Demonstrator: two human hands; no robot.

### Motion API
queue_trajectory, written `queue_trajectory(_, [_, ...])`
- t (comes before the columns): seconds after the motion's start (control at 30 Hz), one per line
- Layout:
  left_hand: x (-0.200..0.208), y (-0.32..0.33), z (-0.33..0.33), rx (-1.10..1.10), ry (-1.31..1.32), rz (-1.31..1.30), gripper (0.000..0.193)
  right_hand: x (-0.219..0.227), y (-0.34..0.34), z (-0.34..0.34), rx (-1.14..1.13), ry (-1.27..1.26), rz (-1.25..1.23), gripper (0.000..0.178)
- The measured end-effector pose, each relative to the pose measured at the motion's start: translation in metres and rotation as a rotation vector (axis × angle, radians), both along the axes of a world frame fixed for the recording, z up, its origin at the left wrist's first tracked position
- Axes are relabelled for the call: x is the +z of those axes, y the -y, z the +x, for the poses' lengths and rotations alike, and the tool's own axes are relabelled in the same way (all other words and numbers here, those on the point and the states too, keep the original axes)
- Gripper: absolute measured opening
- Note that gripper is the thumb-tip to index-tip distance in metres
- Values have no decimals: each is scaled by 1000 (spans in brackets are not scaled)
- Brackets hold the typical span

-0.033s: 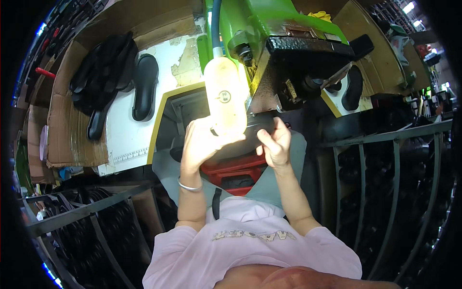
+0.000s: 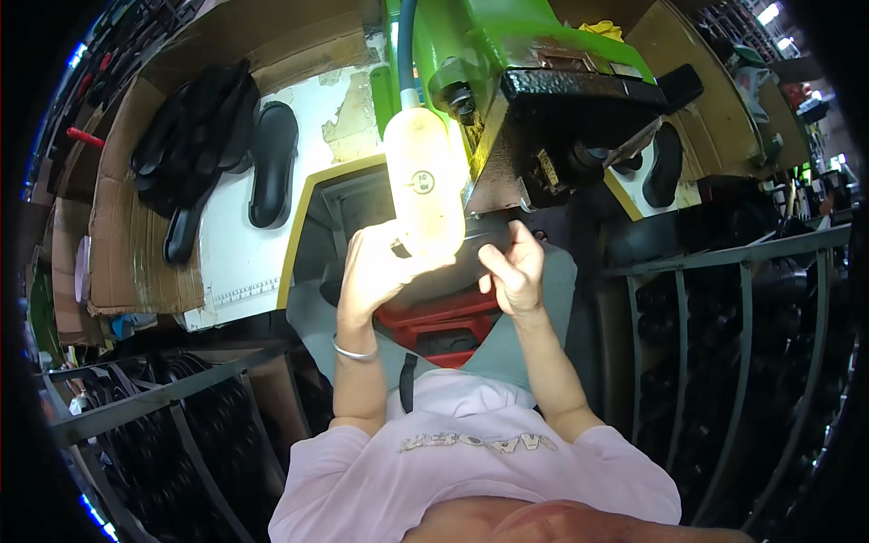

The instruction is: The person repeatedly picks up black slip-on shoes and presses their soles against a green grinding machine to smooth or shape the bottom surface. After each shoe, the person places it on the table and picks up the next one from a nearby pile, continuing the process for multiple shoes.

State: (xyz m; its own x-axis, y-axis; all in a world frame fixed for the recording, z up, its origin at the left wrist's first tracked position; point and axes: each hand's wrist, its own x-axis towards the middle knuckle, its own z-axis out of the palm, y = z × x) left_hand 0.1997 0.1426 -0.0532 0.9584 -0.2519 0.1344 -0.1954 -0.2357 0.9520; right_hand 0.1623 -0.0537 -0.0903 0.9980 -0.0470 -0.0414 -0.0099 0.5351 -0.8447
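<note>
Under the head of a green and black machine (image 2: 579, 118), both my hands are at a black shoe sole (image 2: 489, 232). My left hand (image 2: 378, 267) is closed on its left part, fingers partly behind a glowing lamp (image 2: 424, 181) and washed out by its light. At the sole's right end, my right hand (image 2: 516, 271) pinches the edge between bent fingers and thumb. The lamp and the machine head hide the far side of the sole, and the spot where it meets the machine cannot be made out.
Left of the machine, a black sole (image 2: 273, 163) and a heap of black pieces (image 2: 195, 136) lie on a white table (image 2: 235, 262) walled with cardboard (image 2: 145, 244). Another sole (image 2: 665, 163) lies at right. Metal racks (image 2: 172, 398) flank me; a red stool (image 2: 444, 330) shows between my legs.
Both hands and the sole have shifted very slightly to the left. My grip looks the same.
</note>
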Motion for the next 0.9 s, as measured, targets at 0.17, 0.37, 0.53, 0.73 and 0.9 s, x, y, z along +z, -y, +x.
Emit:
queue_trajectory(0.17, [-31, -6, -20, 132, -38, -87, 24, 11, -7, 6, 35, 9, -165, 26])
queue_trajectory(0.37, [-18, 17, -36, 150, 75, 52, 29, 3, 6, 2, -31, 105, -163, 25])
queue_trajectory(0.53, [13, 30, -9, 126, 261, 253, 20, 4, 12, -2, -82, 24, 2, 26])
queue_trajectory(0.73, [13, 35, -20, 171, 145, 78, 17, 11, 11, -3, -60, -39, -83, 25])
queue_trajectory(0.9, [-25, 19, -33, 242, -73, -44, 22, 14, 2, 0, 4, -16, -221, 22])
